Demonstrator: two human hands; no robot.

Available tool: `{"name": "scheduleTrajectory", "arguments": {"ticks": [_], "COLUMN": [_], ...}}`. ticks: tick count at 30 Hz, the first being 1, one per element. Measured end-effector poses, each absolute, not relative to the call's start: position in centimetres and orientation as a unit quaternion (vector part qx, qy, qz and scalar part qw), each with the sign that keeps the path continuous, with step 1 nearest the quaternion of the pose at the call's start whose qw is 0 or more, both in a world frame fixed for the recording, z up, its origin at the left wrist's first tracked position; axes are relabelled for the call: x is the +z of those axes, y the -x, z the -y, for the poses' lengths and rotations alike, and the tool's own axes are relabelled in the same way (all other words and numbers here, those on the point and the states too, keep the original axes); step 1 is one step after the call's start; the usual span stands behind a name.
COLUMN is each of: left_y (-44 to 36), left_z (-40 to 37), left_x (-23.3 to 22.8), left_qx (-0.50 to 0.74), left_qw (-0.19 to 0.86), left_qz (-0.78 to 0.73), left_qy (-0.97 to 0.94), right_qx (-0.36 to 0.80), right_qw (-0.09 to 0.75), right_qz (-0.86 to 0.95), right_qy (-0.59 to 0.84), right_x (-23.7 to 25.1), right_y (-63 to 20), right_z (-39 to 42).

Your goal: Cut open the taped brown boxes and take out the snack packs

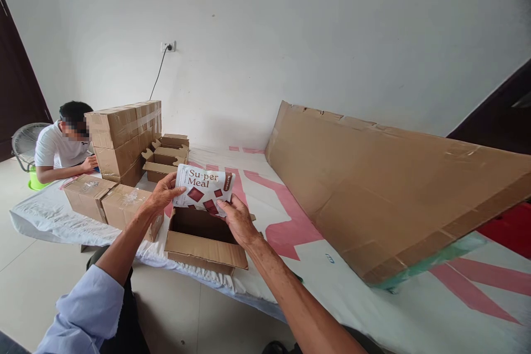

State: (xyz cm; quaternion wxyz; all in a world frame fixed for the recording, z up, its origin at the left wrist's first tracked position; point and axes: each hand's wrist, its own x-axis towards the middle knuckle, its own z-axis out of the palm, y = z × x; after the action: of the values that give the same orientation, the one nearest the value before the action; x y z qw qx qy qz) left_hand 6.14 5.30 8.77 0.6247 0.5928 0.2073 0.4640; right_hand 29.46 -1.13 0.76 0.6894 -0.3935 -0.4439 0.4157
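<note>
A plain white wall (pixel 290 38) carries a socket (pixel 168 46) with a black cable; pale floor tiles (pixel 174 310) below. A dark door (pixel 16 83) stands left; a fan (pixel 25 144) beside it.

A low mattress (pixel 290 199), covered in a white sheet with broad pink-red markings, carries everything, with tiled floor (pixel 25 243) along its near edge. An open cardboard box (pixel 205 240) sits at that near edge with its front flap folded down; just to its left lie two sealed taped boxes (pixel 108 199) side by side, and behind those stands a stack of sealed cartons (pixel 122 141), with a few open empty boxes (pixel 166 157) just right of the stack. To the right of the open box, a large flattened cardboard sheet (pixel 390 188) lies across the mattress toward the wall.
</note>
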Motion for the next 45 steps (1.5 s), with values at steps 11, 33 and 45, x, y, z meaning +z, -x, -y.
{"name": "scheduleTrajectory", "arguments": {"ticks": [11,33,45], "left_y": [-6.1,-6.3,-8.1], "left_z": [-5.0,-7.2,-9.7], "left_x": [8.9,22.8,25.4], "left_qx": [0.464,0.420,0.365], "left_qw": [0.622,0.436,0.264], "left_qz": [-0.205,-0.201,-0.208], "left_qy": [-0.597,-0.770,-0.868], "right_qx": [0.417,0.296,0.270], "right_qw": [0.689,0.707,0.690], "right_qz": [0.443,0.551,0.585], "right_qy": [0.394,0.330,0.328], "right_x": [1.3,12.2,12.2], "right_y": [-29.2,-30.2,-31.7], "right_z": [1.6,1.3,0.7]}}
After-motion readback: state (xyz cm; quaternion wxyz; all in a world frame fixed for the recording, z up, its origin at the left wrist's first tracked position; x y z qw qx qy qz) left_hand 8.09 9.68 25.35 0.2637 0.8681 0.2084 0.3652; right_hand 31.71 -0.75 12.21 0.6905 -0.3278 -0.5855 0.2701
